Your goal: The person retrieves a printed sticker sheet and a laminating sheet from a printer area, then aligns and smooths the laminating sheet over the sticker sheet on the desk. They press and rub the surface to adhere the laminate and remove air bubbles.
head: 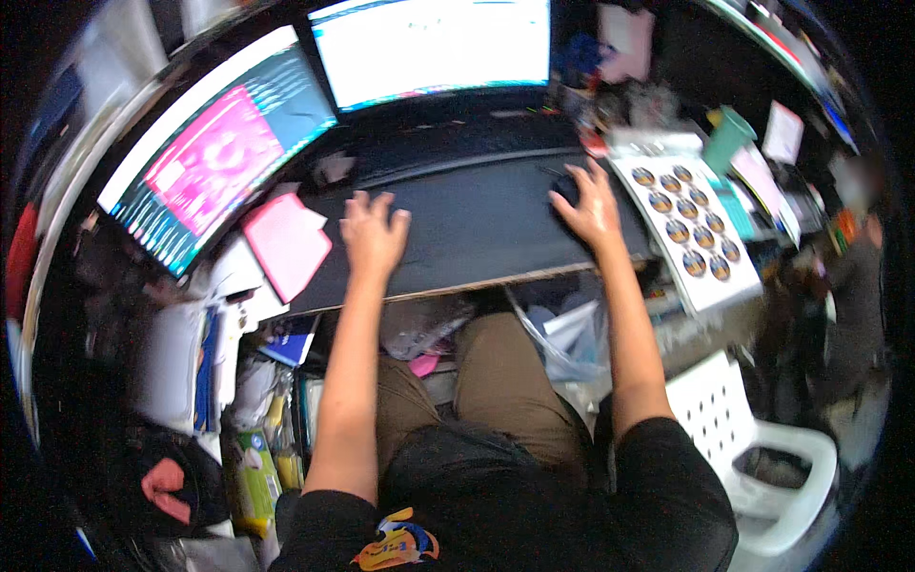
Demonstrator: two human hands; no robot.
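Note:
My left hand is spread over the left part of a dark desk surface, holding nothing. To the right, my right hand has its fingers apart at a black computer mouse, which it partly covers; whether the palm rests on it is hard to tell. Beyond the hands stand a lit monitor with a mostly white screen and, at the left, a second monitor showing a pink picture. Right of my right hand lies a white sheet with rows of round printed labels.
Pink paper lies left of my left hand, above stacked papers and folders. A green cup stands at the back right. A white plastic chair is at my right. Another person is at the far right edge. Plastic bags hang below the desk.

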